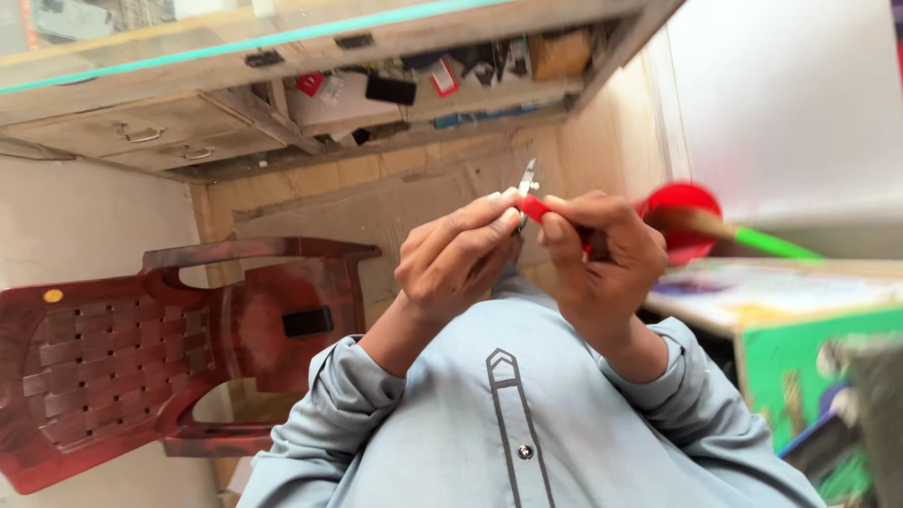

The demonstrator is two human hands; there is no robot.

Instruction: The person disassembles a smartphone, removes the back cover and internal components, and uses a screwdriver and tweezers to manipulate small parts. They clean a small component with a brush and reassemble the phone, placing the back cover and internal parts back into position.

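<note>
My two hands meet in front of my chest, above my light blue shirt [508, 423]. Between them is a small tool with red handles [532, 209] and a short metal tip [529, 177] that points away from me. My right hand [602, 259] is wrapped around the red handles. With thumb and forefinger, my left hand [456, 259] pinches the tool near where the red part meets the metal. I cannot tell whether the metal jaws hold anything.
A dark red plastic chair [113, 367] stands to my left. A wooden desk with drawers and a cluttered shelf [188, 132] fills the far side. A red round object on a stick with a green handle [682, 212] and a colourful box [809, 367] lie to my right.
</note>
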